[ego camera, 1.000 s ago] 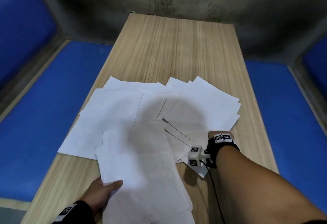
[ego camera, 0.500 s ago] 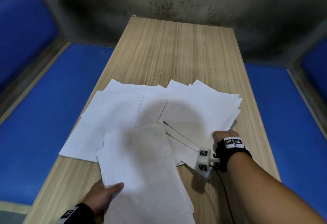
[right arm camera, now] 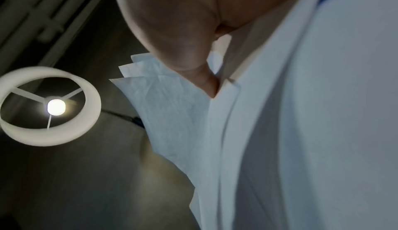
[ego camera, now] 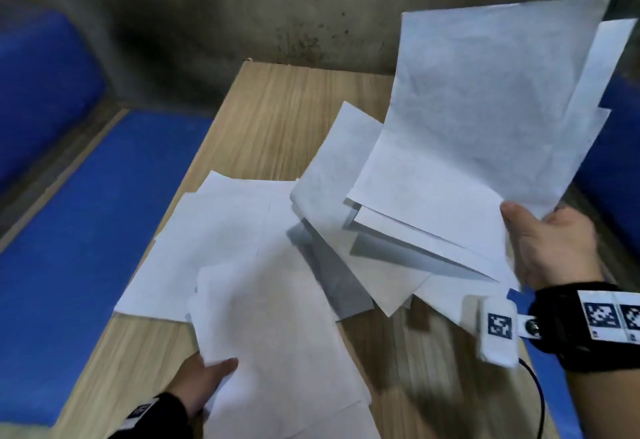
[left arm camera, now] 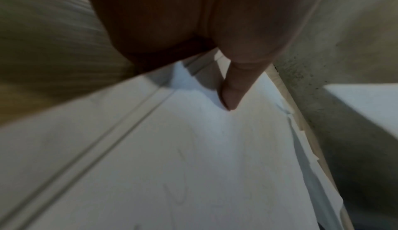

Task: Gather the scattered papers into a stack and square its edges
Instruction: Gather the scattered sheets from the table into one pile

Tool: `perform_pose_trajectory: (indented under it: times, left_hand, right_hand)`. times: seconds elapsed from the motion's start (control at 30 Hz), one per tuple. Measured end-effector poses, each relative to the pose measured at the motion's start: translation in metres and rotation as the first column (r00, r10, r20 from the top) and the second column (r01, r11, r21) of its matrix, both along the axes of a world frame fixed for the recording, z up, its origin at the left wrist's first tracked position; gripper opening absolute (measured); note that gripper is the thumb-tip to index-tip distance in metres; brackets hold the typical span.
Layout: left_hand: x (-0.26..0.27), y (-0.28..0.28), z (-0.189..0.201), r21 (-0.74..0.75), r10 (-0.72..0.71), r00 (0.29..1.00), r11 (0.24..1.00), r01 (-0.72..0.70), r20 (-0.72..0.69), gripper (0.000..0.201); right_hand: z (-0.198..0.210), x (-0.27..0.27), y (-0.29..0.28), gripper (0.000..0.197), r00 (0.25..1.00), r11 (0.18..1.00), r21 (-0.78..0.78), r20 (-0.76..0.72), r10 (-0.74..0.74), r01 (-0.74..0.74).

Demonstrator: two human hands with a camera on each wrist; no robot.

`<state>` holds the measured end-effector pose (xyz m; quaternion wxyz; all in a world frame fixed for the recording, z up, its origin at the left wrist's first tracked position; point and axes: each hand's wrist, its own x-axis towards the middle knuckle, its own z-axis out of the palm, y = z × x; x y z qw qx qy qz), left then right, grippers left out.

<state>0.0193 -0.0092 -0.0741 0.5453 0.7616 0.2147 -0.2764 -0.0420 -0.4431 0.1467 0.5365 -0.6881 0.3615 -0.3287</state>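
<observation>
Your right hand (ego camera: 550, 248) pinches a fanned bunch of lifted sheets (ego camera: 485, 120) at their near right corner, thumb on top, fingers hidden behind; the bunch stands tilted up over the right side of the bench (ego camera: 284, 102). The flat sheets (ego camera: 214, 230) lie overlapped across the near half of the bench. Your left hand (ego camera: 201, 383) holds the near sheet (ego camera: 277, 334) at its near left corner, thumb pressed on top, fingers hidden beneath

Risks, as judged from here:
- the lifted sheets are staggered, held at one corner only; a loose pinch could let the lower ones slide out and fall
- one sheet (ego camera: 332, 168) sags off the bunch's left side, its lower edge down among the flat ones; swinging the bunch could drag it or crease it
- flat sheets overhang the bench's left edge above the blue seat (ego camera: 86, 230); a sideways sweep could push them off
- near sheets reach the near edge by your left wrist

Room: bare wood at the far end, up to the grey wall (ego camera: 311, 5), and a strip on the near right. Blue seating flanks both long sides, so gather inward toward the middle
</observation>
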Motion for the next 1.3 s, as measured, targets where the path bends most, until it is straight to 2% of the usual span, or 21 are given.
perform_pose_trajectory:
  times: [0.07,0.1,0.17,0.27,0.33,0.43,0.47,0.53,0.57,0.6,0.67,0.7,0.77,0.87,0.97,1.03,1.1,1.17,1.23,1.3]
  left_hand:
    - [-0.002,-0.001,0.005,-0.005,-0.007,1.0,1.0,0.007,0.009,0.048]
    - [-0.004,-0.002,0.011,-0.021,0.005,1.0,1.0,-0.005,0.016,0.039]
    - [-0.008,-0.005,0.02,-0.071,0.02,1.0,0.997,-0.019,0.012,0.023]
    - [-0.017,-0.011,0.033,-0.252,0.079,0.996,0.964,-0.088,-0.047,0.019]
    - [-0.02,-0.016,0.038,-0.373,0.155,0.981,0.909,-0.189,-0.118,0.025]
    - [-0.021,-0.022,0.045,-0.543,0.22,0.938,0.769,-0.336,-0.269,0.054]
    - [-0.02,-0.024,0.041,-0.523,0.233,0.934,0.779,-0.347,-0.272,0.067]
    - [-0.021,-0.027,0.033,-0.37,0.189,0.96,0.893,-0.256,-0.208,0.09]
    - [-0.023,-0.029,0.032,-0.247,0.176,0.975,0.947,-0.206,-0.139,0.084]
    - [-0.024,-0.03,0.028,-0.171,0.167,0.983,0.969,-0.177,-0.072,0.068]
    - [-0.023,-0.033,0.026,-0.105,0.184,0.983,0.977,-0.184,-0.012,0.029]
    - [-0.022,-0.033,0.024,-0.091,0.171,0.985,0.981,-0.171,-0.002,0.021]
    - [-0.017,-0.029,0.021,-0.053,0.133,0.991,0.99,-0.132,0.015,0.03]
    - [-0.01,-0.02,0.012,0.006,0.063,0.998,0.998,-0.063,0.032,0.047]
    - [-0.005,-0.015,0.014,0.073,-0.001,0.998,0.997,-0.003,0.056,0.035]
    - [-0.004,-0.014,0.021,0.107,-0.013,0.998,0.994,0.007,0.057,0.026]
    - [-0.004,-0.014,0.025,0.068,0.03,0.999,0.997,-0.032,0.031,0.022]
    - [-0.005,-0.014,0.025,0.039,0.033,0.999,0.999,-0.034,0.03,0.02]
    - [-0.003,-0.011,0.022,0.01,0.015,1.0,1.0,-0.015,0.013,0.029]
    - [0.0,-0.009,0.018,-0.035,0.05,0.999,0.998,-0.05,-0.016,0.046]
  right_hand:
    - [0.004,-0.011,0.009,0.005,0.999,0.997,0.072,0.047,0.015,-0.018]
    - [0.003,-0.016,0.017,0.005,0.998,0.995,0.093,0.054,0.024,-0.029]
    - [-0.013,-0.027,0.032,0.01,0.999,0.996,0.084,-0.022,0.035,-0.033]
    - [-0.066,-0.045,0.064,0.013,0.986,0.996,0.089,-0.16,0.04,-0.026]
    - [-0.108,-0.058,0.086,0.013,0.972,0.99,0.132,-0.222,0.073,-0.044]
    - [-0.15,-0.074,0.111,0.011,0.941,0.981,0.174,-0.311,0.137,-0.085]
    - [-0.155,-0.078,0.116,0.007,0.925,0.978,0.175,-0.341,0.167,-0.112]
    - [-0.157,-0.083,0.122,0.01,0.891,0.973,0.139,-0.396,0.223,-0.182]
    - [-0.153,-0.084,0.124,0.013,0.876,0.969,0.11,-0.414,0.247,-0.221]
    - [-0.148,-0.085,0.124,0.015,0.866,0.963,0.073,-0.423,0.266,-0.26]
    - [-0.13,-0.083,0.119,0.021,0.855,0.945,-0.062,-0.447,0.263,-0.323]
    - [-0.115,-0.081,0.116,0.024,0.856,0.928,-0.147,-0.456,0.243,-0.342]
    - [-0.081,-0.076,0.108,0.021,0.882,0.889,-0.279,-0.411,0.23,-0.362]
    - [-0.025,-0.065,0.095,0.007,0.934,0.885,-0.309,-0.2,0.297,-0.348]
    - [0.007,-0.053,0.079,0.011,0.948,0.921,-0.249,0.026,0.316,-0.3]
    - [0.01,-0.044,0.069,0.023,0.941,0.931,-0.197,0.085,0.328,-0.306]
    - [0.0,-0.034,0.065,0.023,0.924,0.92,-0.128,0.046,0.379,-0.37]
    - [-0.019,-0.025,0.071,0.019,0.874,0.874,-0.029,-0.028,0.485,-0.486]
    - [-0.053,-0.019,0.085,0.009,0.809,0.824,0.097,-0.158,0.567,-0.558]
    - [-0.103,-0.018,0.092,0.045,0.719,0.793,0.23,-0.335,0.609,-0.564]
